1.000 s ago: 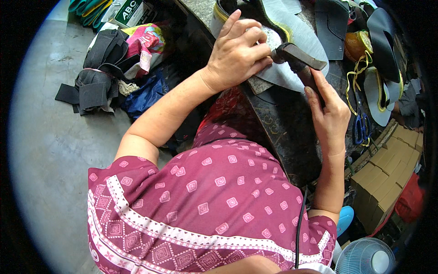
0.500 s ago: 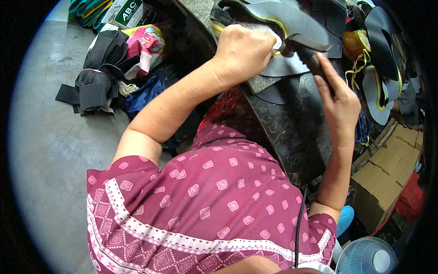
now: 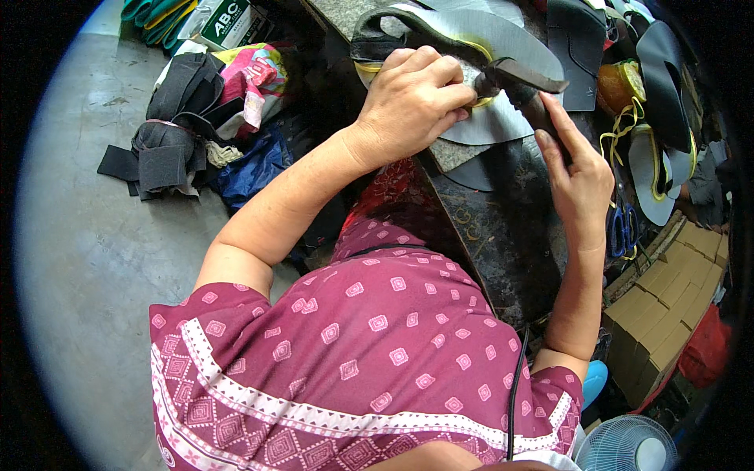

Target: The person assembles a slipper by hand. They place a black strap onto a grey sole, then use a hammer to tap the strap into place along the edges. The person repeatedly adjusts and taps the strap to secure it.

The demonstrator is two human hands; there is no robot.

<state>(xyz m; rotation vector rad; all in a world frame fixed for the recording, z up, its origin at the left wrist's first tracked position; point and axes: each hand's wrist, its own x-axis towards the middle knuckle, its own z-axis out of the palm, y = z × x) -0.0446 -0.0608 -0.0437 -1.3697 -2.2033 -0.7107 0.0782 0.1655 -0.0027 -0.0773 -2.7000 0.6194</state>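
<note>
My right hand [image 3: 580,177] grips a hammer [image 3: 534,110] by its dark handle, the index finger stretched along it. The hammer's metal head lies over a grey shoe sole [image 3: 518,47] with yellow edging, close to my left fingertips. My left hand [image 3: 420,98] is closed at the sole's near side, fingers curled toward the hammer head; whatever they pinch is hidden. A black strap-like upper [image 3: 377,49] shows just beyond my left knuckles. Under the sole is a speckled stone slab [image 3: 463,155] on a dark worktable [image 3: 503,228].
To the right lie black sheets [image 3: 573,55], more grey soles with yellow edging [image 3: 652,177], an orange-brown roll [image 3: 620,82] and blue-handled scissors [image 3: 623,231]. Stacked cardboard [image 3: 667,290] and a fan [image 3: 632,447] stand lower right. Dark fabric strips [image 3: 169,149] lie on the left floor.
My left hand has turned and shifted slightly down, showing more of its back and fingers. The hammer and my right hand have moved a little to the left.
</note>
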